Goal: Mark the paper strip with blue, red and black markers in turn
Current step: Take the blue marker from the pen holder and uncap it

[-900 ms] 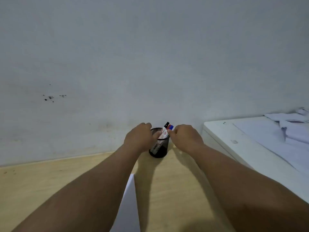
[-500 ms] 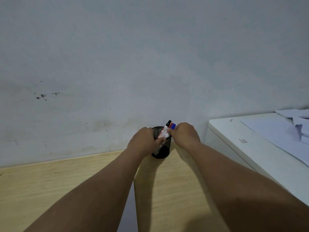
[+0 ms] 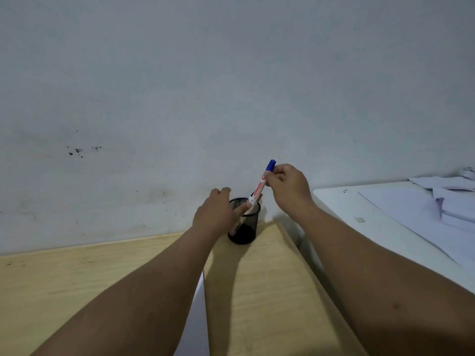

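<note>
- Nearest the camera, two bare forearms reach forward over the wooden desk (image 3: 77,286) toward the cup (image 3: 244,227)
- Between the forearms, nearer than the cup, a white paper strip (image 3: 196,319) lies flat on the desk, most of it hidden by the left forearm; only its right edge shows
- The cup, a black mesh holder, stands upright near the desk's back right corner, close to the wall (image 3: 231,73)
- The left hand (image 3: 214,214) sits against the cup's left side, fingers loosely curled; one finger lies across the rim and touches the lower barrel of the blue marker (image 3: 261,186)
- Whether the left hand actually grips the cup cannot be told
- The right hand (image 3: 289,186) is above and right of the cup, thumb and fingers pinched on the blue marker just below its cap
- The blue marker is tilted, blue cap up and to the right, white barrel with red print; its lower end is at the cup's mouth, behind the left finger
- Another marker's dark tip shows just above the cup's back rim; a white barrel shows through the mesh
- Right of the cup, past the desk edge, a white table (image 3: 359,214) carries loose white sheets (image 3: 442,201)
- Behind the cup the wall is plain, with a few dark specks (image 3: 77,151) far to the cup's left
</note>
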